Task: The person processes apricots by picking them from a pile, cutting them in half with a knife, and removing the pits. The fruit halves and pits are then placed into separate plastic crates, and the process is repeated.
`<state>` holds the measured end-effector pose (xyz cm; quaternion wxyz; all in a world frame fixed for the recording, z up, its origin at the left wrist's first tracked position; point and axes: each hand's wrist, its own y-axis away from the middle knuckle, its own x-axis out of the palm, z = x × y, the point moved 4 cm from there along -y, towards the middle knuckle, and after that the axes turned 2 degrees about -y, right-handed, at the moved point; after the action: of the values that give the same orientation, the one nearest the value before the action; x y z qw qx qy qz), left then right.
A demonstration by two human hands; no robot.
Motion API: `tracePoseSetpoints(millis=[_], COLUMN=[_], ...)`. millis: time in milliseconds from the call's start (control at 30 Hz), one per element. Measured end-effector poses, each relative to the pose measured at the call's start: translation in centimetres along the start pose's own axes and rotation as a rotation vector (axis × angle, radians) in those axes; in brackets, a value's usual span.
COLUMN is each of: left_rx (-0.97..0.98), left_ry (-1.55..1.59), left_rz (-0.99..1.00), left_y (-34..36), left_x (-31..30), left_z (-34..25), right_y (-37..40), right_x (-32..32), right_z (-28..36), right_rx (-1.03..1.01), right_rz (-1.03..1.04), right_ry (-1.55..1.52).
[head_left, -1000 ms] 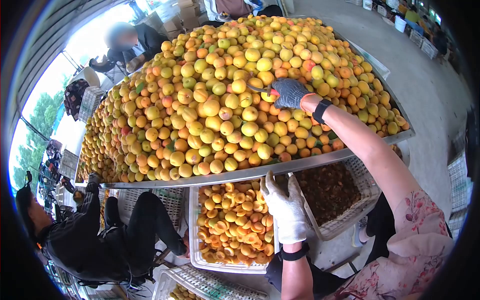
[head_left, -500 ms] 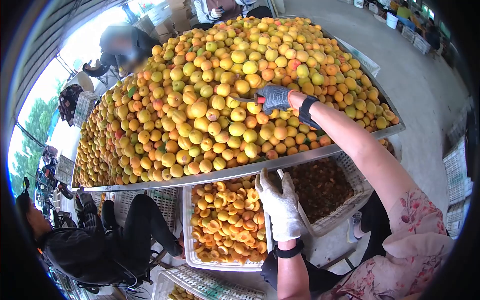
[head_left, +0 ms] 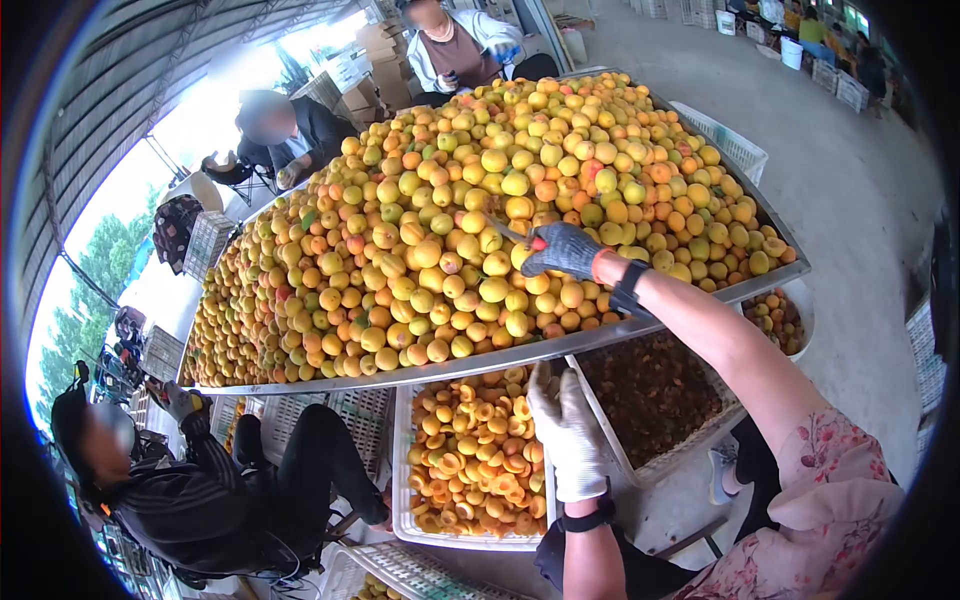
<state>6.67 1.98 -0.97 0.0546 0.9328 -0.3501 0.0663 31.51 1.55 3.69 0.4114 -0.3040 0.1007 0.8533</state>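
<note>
Two gloved hands: the right hand [head_left: 565, 250], in dark grey, is clenched around a small red-handled knife [head_left: 510, 234], with the heap of yellow-orange apricots [head_left: 420, 230] beneath it. The left hand [head_left: 566, 432], in white, lies with fingers together on a white plastic crate [head_left: 400, 500] of halved apricots, with brown pits [head_left: 650, 392] just to its right.

A grey concrete floor [head_left: 860, 200] is seen on the right. Overhead at the left, a ribbed metal roof [head_left: 120, 90] is shown. Strong daylight is let in through the open side [head_left: 200, 120], where trees [head_left: 70, 300] are visible. What may be buckets [head_left: 792, 48] are stood far back.
</note>
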Motion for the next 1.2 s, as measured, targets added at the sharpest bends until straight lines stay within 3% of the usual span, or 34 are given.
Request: tracePoseSetpoints(millis=[33, 100, 167, 200, 233, 300, 333, 400, 500, 567, 633, 800, 833, 900, 933, 1067, 1200], left_rx=[0.052, -0.111, -0.23, -0.227, -0.22, -0.202, -0.172, -0.155, -0.099, 0.017, -0.021, -0.027, -0.022, 0.004, 0.034, 0.029, 0.001], left_ry=[0.078, 0.37, 0.597, 0.633, 0.667, 0.644, 0.658, 0.668, 0.671, 0.604, 0.748, 0.799, 0.815, 0.755, 0.695, 0.546, 0.591], left_rz=[0.057, 0.131, 0.277, 0.342, 0.408, 0.391, 0.454, 0.451, 0.494, 0.466, 0.5, 0.418, 0.407, 0.376, 0.351, 0.383, 0.37], left_y=[-0.3, 0.1, 0.2, 0.3, 0.7, 1.7, 2.5, 3.7, 4.6, 5.1, 4.9, 3.9, 3.7, 3.2, 3.0, 2.7, 3.1], left_x=[-0.4, -0.5, -0.4, -0.3, -0.1, 0.7, 1.0, 0.8, 0.6, 0.6, 0.4, -0.5, -0.6, -0.6, -0.8, -1.0, -0.6], left_z=[0.1, -1.5, -1.2, -1.2, -1.2, -1.8, -2.0, -1.7, -2.3, -3.7, -3.9, -4.0, -4.0, -3.7, -3.6, -3.0, -3.0], right_y=[1.9, 6.4, 11.3, 11.4, 14.8, 17.4, 17.9, 18.4, 20.0, 21.6, 22.3, 24.8, 25.2, 25.6, 25.6, 26.2, 27.0], right_x=[-0.7, -1.2, -2.0, -0.2, -1.5, -1.8, -1.3, -0.9, -1.5, -1.8, -1.9, -1.3, -1.4, -1.0, -1.0, -1.0, -1.6], right_z=[0.6, 1.7, 4.1, 1.8, 4.4, 5.5, 4.3, 3.4, 4.4, 4.6, 3.7, 3.3, 3.6, 3.3, 3.1, 2.6, 3.9], right_rx=[0.068, 0.093, 0.016, -0.335, -0.046, 0.041, 0.054, -0.155, -0.296, -0.245, -0.198, -0.339, -0.335, -0.127, -0.313, -0.335, -0.227], right_rz=[0.02, 0.164, 0.262, 0.203, 0.33, 0.357, 0.359, 0.244, 0.172, 0.049, -0.099, -0.096, -0.092, 0.065, -0.036, -0.09, 0.051], right_ry=[-0.117, -0.58, -0.525, -0.609, -0.534, -0.291, -0.296, 0.008, -0.172, -0.084, -0.191, -0.173, -0.173, -0.401, -0.289, -0.306, -0.431])
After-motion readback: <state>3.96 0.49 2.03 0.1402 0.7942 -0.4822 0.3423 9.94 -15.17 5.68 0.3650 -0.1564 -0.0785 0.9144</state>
